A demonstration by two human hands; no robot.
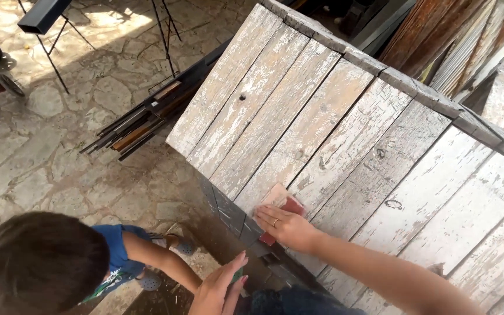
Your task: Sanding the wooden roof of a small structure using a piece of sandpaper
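Nearest the camera, the person's left hand (220,290) hovers flat with fingers spread, near a green thing, mostly hidden, below the lower edge of a weathered, white-painted wooden panel (345,140). Their right hand (284,226) presses flat, fingers together, on a reddish sanding block (284,205) near that lower edge. A second person in a blue shirt (115,254) crouches beside it on the stone floor (42,146).

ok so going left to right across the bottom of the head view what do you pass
another person's head → their blue shirt → left hand → right hand pressing a reddish sanding pad on the weathered plank panel
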